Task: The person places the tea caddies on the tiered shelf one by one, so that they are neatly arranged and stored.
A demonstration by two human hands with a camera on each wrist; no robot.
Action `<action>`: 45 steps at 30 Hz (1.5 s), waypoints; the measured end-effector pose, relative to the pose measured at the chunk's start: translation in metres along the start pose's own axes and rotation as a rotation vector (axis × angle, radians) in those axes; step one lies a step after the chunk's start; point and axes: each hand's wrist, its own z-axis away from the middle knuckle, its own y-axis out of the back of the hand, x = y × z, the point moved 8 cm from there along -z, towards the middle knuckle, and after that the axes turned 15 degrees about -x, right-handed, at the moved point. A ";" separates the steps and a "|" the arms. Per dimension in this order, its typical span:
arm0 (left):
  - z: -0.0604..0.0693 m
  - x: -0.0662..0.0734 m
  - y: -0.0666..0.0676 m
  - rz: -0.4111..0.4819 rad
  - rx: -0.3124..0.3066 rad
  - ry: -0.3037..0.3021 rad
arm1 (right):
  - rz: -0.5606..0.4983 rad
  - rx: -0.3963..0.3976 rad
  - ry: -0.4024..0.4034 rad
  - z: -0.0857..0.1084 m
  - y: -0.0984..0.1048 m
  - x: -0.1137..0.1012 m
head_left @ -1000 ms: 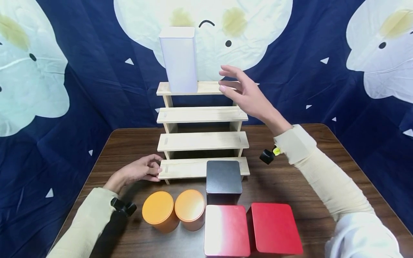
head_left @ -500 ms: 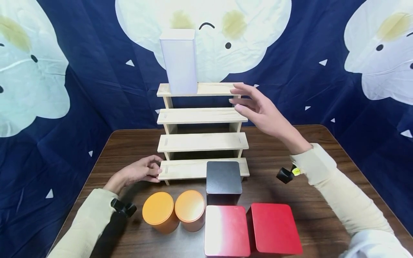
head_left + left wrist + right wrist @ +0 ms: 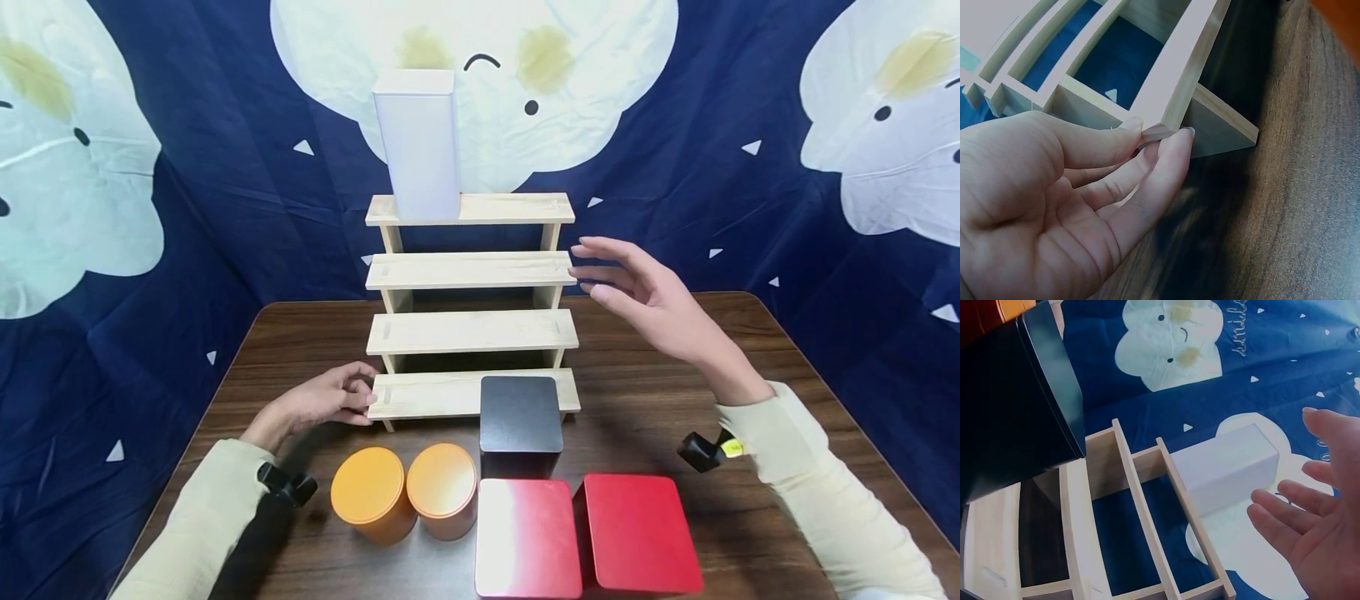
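Your left hand (image 3: 318, 397) is pinching the pale four-tier wooden stand (image 3: 472, 332) by the left end of its lowest step (image 3: 423, 395) — probably a light, rigid frame, best held there. It is standing on the brown wood-grain table (image 3: 300, 333); your right hand (image 3: 647, 302) is hovering near its right side, relaxed and empty.

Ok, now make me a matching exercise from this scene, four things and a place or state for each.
Things:
1. white box
2. left hand
3. right hand
4. leftmost round tin

Places or states:
A. pinching one end of the lowest step
B. orange, on the table
C. on the top step
D. raised, holding nothing

Pairs: 1-C, 2-A, 3-D, 4-B.
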 end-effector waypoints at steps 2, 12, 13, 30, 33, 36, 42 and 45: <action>0.000 0.000 -0.001 0.000 -0.003 -0.004 | -0.022 -0.015 0.011 0.007 -0.002 -0.001; 0.000 -0.001 0.000 0.002 0.001 -0.002 | -0.072 -0.044 0.044 0.043 -0.012 -0.006; 0.000 -0.001 0.000 0.001 0.000 -0.002 | -0.078 -0.045 0.056 0.047 -0.013 -0.007; -0.001 0.000 0.000 -0.006 -0.001 0.001 | -0.115 -0.129 0.100 0.104 -0.044 -0.001; -0.001 0.000 0.000 -0.012 -0.002 0.000 | -0.103 -0.145 0.085 0.113 -0.050 0.002; -0.001 0.000 0.000 -0.018 -0.006 -0.002 | -0.079 -0.166 0.081 0.121 -0.057 0.004; -0.001 -0.001 0.000 -0.022 -0.006 -0.001 | -0.026 -0.232 0.047 0.137 -0.073 0.003; -0.002 -0.001 0.001 -0.023 -0.004 -0.007 | -0.024 -0.288 0.042 0.145 -0.081 0.003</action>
